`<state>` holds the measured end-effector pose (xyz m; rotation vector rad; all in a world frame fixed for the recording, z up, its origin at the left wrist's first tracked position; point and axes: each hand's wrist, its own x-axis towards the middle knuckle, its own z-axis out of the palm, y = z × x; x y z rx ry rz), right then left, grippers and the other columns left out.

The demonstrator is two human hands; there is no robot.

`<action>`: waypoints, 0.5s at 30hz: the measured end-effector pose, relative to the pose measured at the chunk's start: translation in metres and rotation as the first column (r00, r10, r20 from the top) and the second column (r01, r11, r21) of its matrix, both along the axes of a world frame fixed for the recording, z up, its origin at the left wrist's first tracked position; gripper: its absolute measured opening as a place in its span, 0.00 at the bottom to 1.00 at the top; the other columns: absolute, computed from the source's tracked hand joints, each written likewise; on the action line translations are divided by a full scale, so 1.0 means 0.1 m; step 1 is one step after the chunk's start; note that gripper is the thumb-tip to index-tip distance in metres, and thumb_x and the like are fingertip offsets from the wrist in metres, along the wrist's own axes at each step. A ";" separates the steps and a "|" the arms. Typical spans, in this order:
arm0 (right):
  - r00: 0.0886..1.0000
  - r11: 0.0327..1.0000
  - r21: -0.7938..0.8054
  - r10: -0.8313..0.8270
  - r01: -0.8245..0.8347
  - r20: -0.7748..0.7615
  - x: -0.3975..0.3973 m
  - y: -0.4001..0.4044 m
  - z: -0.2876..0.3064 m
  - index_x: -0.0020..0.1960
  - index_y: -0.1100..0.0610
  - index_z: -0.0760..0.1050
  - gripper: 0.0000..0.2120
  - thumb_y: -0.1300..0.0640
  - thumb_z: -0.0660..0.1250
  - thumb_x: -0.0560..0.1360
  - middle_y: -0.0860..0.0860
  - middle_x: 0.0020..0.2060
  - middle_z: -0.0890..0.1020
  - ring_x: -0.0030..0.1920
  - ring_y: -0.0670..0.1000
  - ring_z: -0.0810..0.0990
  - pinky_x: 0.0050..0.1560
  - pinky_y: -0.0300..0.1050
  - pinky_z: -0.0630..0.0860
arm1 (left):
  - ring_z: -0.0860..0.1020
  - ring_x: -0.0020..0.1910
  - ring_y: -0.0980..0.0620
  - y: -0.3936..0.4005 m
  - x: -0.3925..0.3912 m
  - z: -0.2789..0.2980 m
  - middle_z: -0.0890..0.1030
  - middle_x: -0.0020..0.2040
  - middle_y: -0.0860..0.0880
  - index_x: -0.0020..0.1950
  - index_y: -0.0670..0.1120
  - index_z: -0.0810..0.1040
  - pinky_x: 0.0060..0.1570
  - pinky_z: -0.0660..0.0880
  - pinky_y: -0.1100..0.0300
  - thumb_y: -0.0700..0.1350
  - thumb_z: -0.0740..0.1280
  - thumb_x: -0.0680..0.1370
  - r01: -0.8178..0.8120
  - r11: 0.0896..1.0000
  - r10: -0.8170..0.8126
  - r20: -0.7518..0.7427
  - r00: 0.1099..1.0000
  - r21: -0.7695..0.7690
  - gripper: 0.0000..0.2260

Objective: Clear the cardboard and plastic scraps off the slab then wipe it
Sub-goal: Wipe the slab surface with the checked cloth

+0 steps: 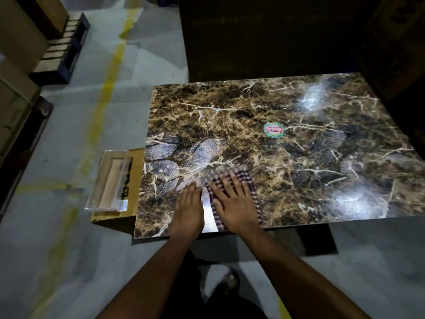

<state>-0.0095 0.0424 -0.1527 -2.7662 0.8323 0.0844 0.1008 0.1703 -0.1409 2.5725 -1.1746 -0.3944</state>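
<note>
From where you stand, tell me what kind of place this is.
Probably a warehouse or stockroom. The concrete floor carries a painted yellow line, cardboard cartons sit stacked on a dark pallet, and the marble-patterned slab bears a round brand sticker.

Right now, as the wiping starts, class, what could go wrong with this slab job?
1. The checked cloth lies under the right hand at the near edge of the marble-pattern slab; a stroke toward the body might drag it off.
2. Wiping across the round sticker could lift it.
3. The cardboard box and clear plastic piece on the floor are a trip hazard.
</note>
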 end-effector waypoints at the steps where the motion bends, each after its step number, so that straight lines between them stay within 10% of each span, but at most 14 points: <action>1: 1.000 1.000 -0.014 0.028 -0.028 -0.004 -0.16 0.00 -0.01 0.81 0.37 0.47 0.27 0.40 0.48 0.83 0.48 0.82 0.55 0.82 0.56 0.49 0.79 0.59 0.49 | 0.49 0.81 0.48 -0.03 0.00 0.01 0.53 0.82 0.47 0.81 0.47 0.56 0.79 0.46 0.51 0.40 0.52 0.84 0.002 1.000 -0.002 0.002 1.000 -0.004 0.24; 9: 0.984 0.984 -0.026 -0.177 0.178 0.037 0.15 -0.63 -0.02 0.81 0.38 0.50 0.26 0.40 0.47 0.83 0.49 0.81 0.57 0.81 0.57 0.50 0.79 0.60 0.50 | 0.49 0.81 0.49 -0.35 0.07 0.02 0.53 0.83 0.48 0.81 0.47 0.56 0.77 0.43 0.53 0.48 0.51 0.86 0.048 0.999 -0.048 0.036 0.998 0.005 0.23; 15: 1.000 0.999 -0.023 -0.025 0.025 -0.018 -0.09 -0.57 0.00 0.81 0.36 0.47 0.26 0.40 0.46 0.84 0.48 0.82 0.53 0.82 0.54 0.47 0.80 0.57 0.47 | 0.49 0.82 0.50 -0.65 0.30 -0.03 0.52 0.83 0.49 0.82 0.48 0.54 0.79 0.48 0.51 0.52 0.50 0.86 0.075 0.996 -0.077 0.040 0.996 0.043 0.25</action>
